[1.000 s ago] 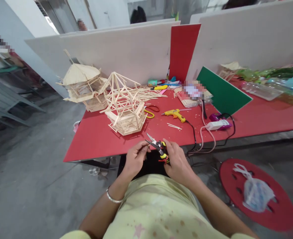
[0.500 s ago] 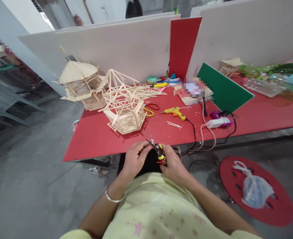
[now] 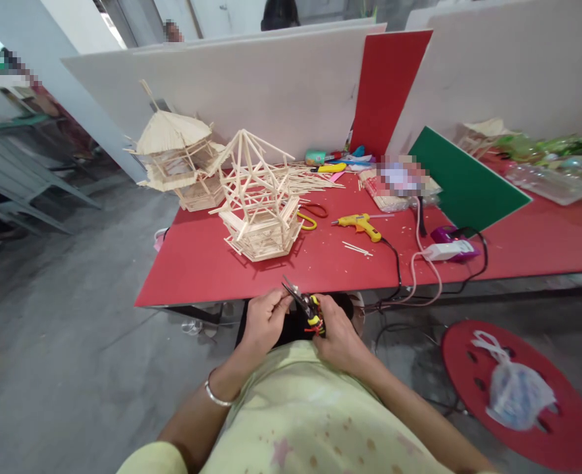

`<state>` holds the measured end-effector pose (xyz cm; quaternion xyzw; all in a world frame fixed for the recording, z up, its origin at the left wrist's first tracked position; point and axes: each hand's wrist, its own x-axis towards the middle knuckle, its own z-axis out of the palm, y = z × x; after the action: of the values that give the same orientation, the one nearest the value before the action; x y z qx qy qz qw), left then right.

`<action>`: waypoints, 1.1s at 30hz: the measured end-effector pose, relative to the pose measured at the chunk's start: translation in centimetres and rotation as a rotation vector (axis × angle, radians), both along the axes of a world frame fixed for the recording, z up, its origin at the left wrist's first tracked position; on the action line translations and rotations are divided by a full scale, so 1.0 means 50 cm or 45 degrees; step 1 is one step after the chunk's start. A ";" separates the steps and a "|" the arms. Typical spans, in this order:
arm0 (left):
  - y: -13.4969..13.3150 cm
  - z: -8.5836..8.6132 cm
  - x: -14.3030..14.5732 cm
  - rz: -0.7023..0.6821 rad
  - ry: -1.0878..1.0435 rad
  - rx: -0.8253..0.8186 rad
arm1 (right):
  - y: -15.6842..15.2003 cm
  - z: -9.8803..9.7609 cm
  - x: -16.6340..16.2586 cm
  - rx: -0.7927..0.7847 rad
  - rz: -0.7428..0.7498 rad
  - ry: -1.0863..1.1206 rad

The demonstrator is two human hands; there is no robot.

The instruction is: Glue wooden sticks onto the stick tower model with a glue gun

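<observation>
My right hand (image 3: 336,327) is closed around a pair of pliers (image 3: 307,308) with black and yellow handles, their long jaws pointing up and left. Close beside the jaws, my left hand (image 3: 265,318) pinches something small and pale; its shape is mostly hidden by the fingers. Both hands are low, at the table's front edge. Beyond them on the red table (image 3: 197,276) stands an open-roofed stick pavilion model (image 3: 261,230). Behind it to the left is a second model (image 3: 177,158) with a covered roof.
A yellow glue gun (image 3: 363,226) lies with its cord running to a white power strip (image 3: 446,251). A few cut sticks (image 3: 357,249) lie near it. Scissors (image 3: 315,210) rest beside the pavilion. A green board (image 3: 478,184) leans at right; a red stool (image 3: 518,401) holds a plastic bag (image 3: 521,395).
The view has shifted, so the table things sit farther right. My hands stay together at the table edge, the pliers still in my right hand and the jaws slightly farther left.
</observation>
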<state>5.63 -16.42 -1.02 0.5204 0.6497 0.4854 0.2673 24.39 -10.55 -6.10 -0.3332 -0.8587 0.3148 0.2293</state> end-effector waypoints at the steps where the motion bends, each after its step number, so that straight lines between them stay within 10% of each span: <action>1: 0.001 0.003 -0.004 -0.022 -0.050 -0.026 | 0.005 0.007 0.002 0.026 0.029 0.010; 17: 0.007 -0.017 -0.015 -0.140 -0.922 -0.228 | 0.020 0.011 0.000 0.003 0.049 0.077; 23: 0.012 0.003 -0.044 -0.068 -0.643 -0.060 | 0.107 0.033 0.029 0.230 -0.120 -0.250; 33: 0.072 0.079 -0.095 0.187 0.586 0.609 | 0.274 0.040 0.027 0.458 -0.271 -0.680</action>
<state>0.91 -12.80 2.91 0.6160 0.5966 0.5118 -0.0517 25.73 3.16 -4.08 -0.4459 -0.8906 0.0341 0.0830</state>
